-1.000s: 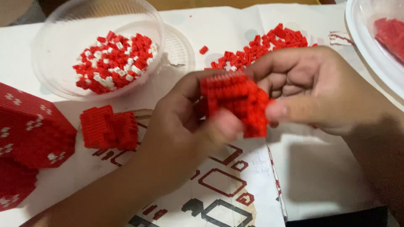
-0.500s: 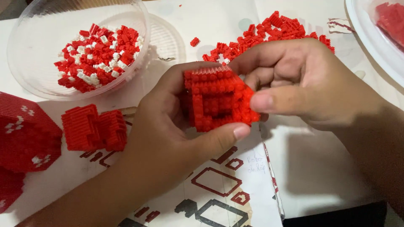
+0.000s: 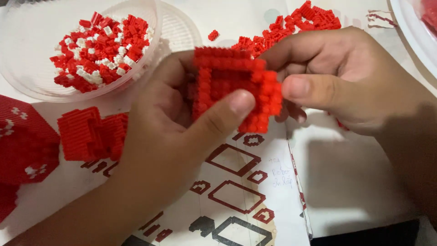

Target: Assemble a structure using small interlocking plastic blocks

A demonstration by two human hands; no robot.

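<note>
Both my hands hold one red block assembly (image 3: pixel 227 82) made of tiny bricks, a stepped square shape facing me. My left hand (image 3: pixel 168 132) grips its left side, the thumb pressed across the lower front. My right hand (image 3: pixel 341 77) pinches its right edge between thumb and fingers. The piece hovers above a printed instruction sheet (image 3: pixel 241 196) with red outline diagrams.
A clear plastic bowl (image 3: pixel 27 82) of red and white tiny bricks sits top left. A loose red brick pile (image 3: pixel 309 18) lies behind my hands. Built red sections (image 3: pixel 91 132) and a larger red piece (image 3: pixel 22 141) rest at left. A white bowl rim (image 3: pixel 414 32) is top right.
The red assembly has been turned so its stepped square face points at me, and my left thumb has slid onto its lower front. The view has drawn closer.
</note>
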